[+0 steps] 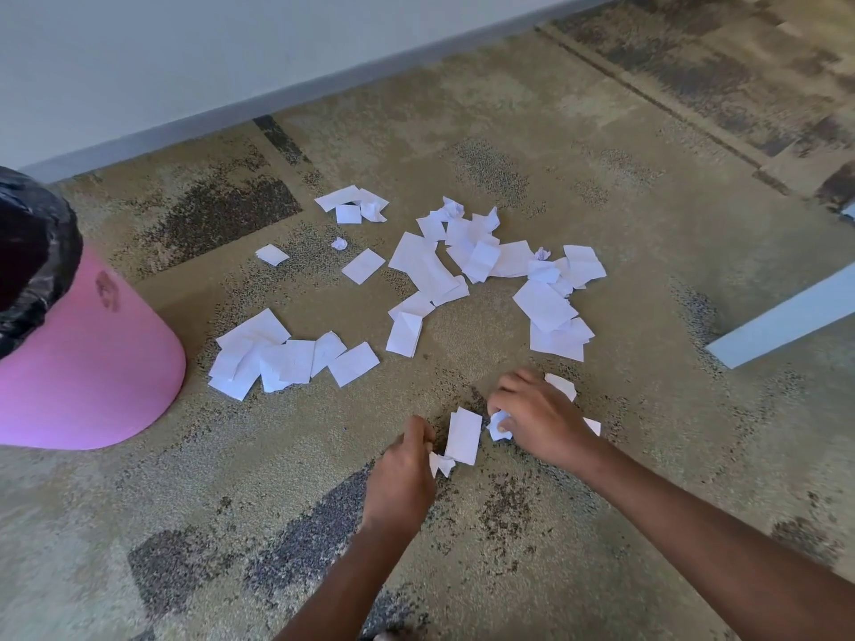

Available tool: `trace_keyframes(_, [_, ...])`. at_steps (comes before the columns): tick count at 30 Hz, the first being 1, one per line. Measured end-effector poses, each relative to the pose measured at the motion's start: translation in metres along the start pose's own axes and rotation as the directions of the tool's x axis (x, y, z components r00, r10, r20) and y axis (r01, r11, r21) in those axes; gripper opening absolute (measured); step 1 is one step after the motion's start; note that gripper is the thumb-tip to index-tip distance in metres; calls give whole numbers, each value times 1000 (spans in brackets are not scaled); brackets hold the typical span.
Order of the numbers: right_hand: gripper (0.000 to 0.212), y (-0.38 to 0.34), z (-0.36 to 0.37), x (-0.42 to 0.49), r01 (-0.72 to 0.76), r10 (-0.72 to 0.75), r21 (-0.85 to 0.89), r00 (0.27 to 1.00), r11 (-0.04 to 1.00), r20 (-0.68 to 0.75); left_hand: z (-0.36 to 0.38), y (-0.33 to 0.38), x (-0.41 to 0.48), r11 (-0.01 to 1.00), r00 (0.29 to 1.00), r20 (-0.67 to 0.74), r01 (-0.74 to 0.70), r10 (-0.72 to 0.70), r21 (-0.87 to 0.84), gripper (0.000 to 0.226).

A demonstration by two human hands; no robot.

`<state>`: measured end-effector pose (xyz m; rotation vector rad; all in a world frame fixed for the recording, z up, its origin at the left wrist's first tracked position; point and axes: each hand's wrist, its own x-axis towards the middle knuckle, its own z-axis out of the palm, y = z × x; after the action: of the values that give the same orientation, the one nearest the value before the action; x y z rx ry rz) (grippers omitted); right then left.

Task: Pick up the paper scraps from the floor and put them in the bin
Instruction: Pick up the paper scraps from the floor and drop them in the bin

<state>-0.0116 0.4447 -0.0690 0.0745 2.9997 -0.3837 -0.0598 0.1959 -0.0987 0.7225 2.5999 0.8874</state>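
In the head view, the small crumpled pieces could slip from crowded fingers on the carry to the pink bin [97, 363] at the left edge. The left hand [401, 474] pinches one crumpled bit and the right hand [539, 416] curls round another. White paper scraps [430, 270], flat or creased, litter the carpeted floor [532, 131] mid-frame.

Single view, head camera: worn on the person's head, wide-angle, facing forward and steeply down onto the carpeted floor [532, 131]. Range is close. Both forearms enter from the lower edge between 5 and 6 o'clock, with the left hand [402, 474] and right hand [541, 423] just below centre. Paper scraps [430, 270] occupy the centre. The pink bin [92, 363] is cut off by the frame edge at 9 o'clock. The wall [185, 48] spans 10 to 12 o'clock, its base line slanting up to the right.
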Motion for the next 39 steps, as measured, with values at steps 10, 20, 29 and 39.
trace_keyframes(10, [25, -17, -19, 9, -24, 4, 202, 995, 979, 97, 4, 15, -10, 989, 994, 89, 54, -67, 140, 42])
trace_keyframes(20, [40, -49, -13, 23, 138, -142, 33, 955, 990, 262, 15, 0, -13, 998, 998, 62, -21, 17, 65, 43])
trace_keyframes(29, [12, -78, -47, 62, -209, 173, 597, 978, 775, 119, -57, -11, 22, -67, 716, 403, 448, -571, -891, 42])
trace_keyframes(39, [35, -199, -130, 119, -298, 118, 954, 949, 31, 293, -199, 5, 43, -475, 837, 265, 7, -479, -880, 41])
